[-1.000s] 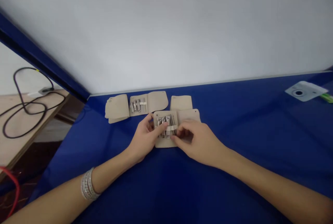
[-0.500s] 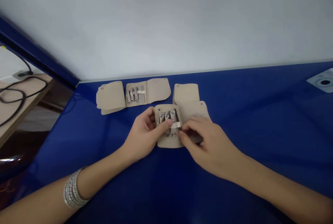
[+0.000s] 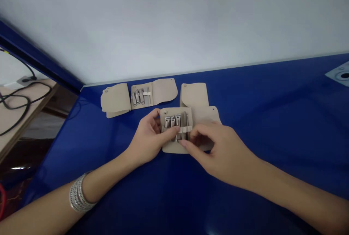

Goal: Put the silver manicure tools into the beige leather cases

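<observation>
An open beige manicure case [image 3: 174, 148] is held just above or on the blue table. Silver nail clippers [image 3: 178, 119] stand side by side in it, with a flat nail file [image 3: 183, 120] and a thin tool beside them under a pale strap [image 3: 186, 129]. My left hand [image 3: 148, 136] grips the case's left side, thumb across the clippers, fingers behind. On the right, my right hand [image 3: 218, 147] is closed at the panel's right edge, thumb tip by the lower ends of the tools. Its other fingers partly hide the case's flap [image 3: 204, 115].
Behind lie a folded beige case [image 3: 195, 95], an open case with clippers [image 3: 165, 91] and a stack of folded cases [image 3: 116, 98]. A white wall rises at the table's back edge. Black cables [image 3: 24, 100] lie on a wooden surface at left. A pale plate [image 3: 339, 75] sits far right.
A flat file and a thin tool now show beside the clippers, under the strap. My right thumb has shifted slightly left and down across the panel. My left hand keeps its grip.
</observation>
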Motion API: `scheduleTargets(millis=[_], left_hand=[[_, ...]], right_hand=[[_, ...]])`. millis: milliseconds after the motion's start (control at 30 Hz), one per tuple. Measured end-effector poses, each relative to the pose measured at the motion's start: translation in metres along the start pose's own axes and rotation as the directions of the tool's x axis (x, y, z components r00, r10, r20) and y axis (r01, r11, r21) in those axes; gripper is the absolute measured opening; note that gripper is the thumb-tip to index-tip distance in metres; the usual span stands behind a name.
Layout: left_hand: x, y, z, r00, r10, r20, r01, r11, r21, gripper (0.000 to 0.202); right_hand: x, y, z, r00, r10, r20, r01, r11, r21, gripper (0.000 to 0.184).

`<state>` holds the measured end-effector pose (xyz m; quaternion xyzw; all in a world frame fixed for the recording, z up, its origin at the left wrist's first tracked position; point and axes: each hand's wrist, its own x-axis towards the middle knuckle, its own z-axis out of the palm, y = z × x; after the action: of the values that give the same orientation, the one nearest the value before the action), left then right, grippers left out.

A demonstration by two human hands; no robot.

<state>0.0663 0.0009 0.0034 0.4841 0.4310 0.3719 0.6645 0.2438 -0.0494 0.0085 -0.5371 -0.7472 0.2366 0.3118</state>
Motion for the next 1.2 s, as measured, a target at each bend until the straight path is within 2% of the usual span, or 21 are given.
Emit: scheduleTargets(millis=[200,233,367,433,633,833,1067,1200], left_hand=[[-0.001,-0.002,-0.001,1.0,0.012,0.011,-0.012,1.0,-0.022,0.032],[-0.001,-0.002,-0.001,1.0,0.01,0.017,-0.01,1.0,-0.023,0.032],[0.0,-0.003,-0.003,0.999,0.009,0.04,-0.009,1.0,-0.016,0.032],[0.0,-0.003,-0.004,0.998,0.018,0.053,-0.017,1.0,-0.005,0.031],[-0.002,-0.002,-0.006,0.994,0.013,0.105,-0.016,0.999,0.03,0.031],[-0.004,0.001,-0.005,0.981,0.02,0.193,-0.039,0.995,0.096,0.03],[-0.004,0.003,-0.004,0.968,0.006,0.251,-0.043,0.989,0.143,0.028],[-0.004,0.003,-0.005,0.965,-0.004,0.261,-0.037,0.988,0.15,0.028]], right_hand=[[-0.002,0.001,-0.005,0.998,0.062,-0.024,-0.062,0.998,0.011,0.023],[-0.002,0.002,-0.005,0.997,0.07,-0.031,-0.07,0.998,0.005,0.031],[-0.002,0.007,-0.005,0.999,0.049,-0.012,-0.05,0.999,-0.019,0.083],[-0.002,0.008,-0.005,0.999,0.042,0.023,-0.042,0.999,-0.023,0.092],[-0.002,0.007,-0.006,0.993,0.093,0.069,-0.094,0.996,0.001,0.083],[-0.001,0.007,-0.007,0.983,0.18,0.021,-0.18,0.984,0.007,0.081],[0.001,0.011,-0.008,0.975,0.215,-0.048,-0.215,0.977,0.004,0.084],[0.004,0.015,-0.012,0.977,0.212,-0.028,-0.209,0.973,0.103,0.081]])
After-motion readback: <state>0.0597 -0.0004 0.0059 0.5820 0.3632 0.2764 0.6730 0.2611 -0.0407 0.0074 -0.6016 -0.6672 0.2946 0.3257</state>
